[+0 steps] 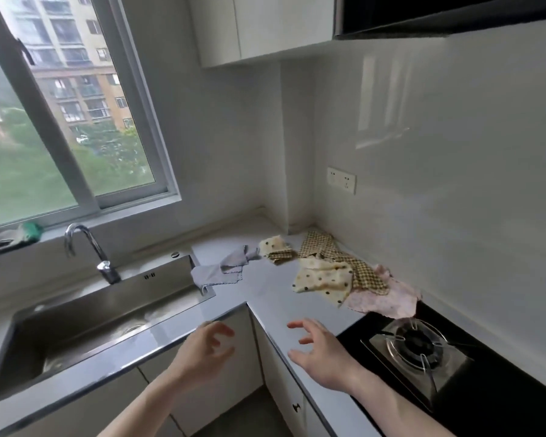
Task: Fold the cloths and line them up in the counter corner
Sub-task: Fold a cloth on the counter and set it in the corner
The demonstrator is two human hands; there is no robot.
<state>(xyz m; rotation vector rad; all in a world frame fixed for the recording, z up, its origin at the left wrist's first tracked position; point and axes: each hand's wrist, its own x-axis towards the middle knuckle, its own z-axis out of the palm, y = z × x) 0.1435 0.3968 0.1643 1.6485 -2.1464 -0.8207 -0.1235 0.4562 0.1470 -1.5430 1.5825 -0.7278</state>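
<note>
Cloths [323,279] lie unfolded; no readable writing.

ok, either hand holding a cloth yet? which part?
Nothing held. Left hand and right hand hover open at the counter edge, short of the cloths.

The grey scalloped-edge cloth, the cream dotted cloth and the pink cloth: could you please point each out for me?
grey scalloped-edge cloth [216,272], head view, on its flat lower part by the sink.
cream dotted cloth [323,279], head view, on its middle.
pink cloth [388,302], head view, on the part overhanging the stove.
</note>
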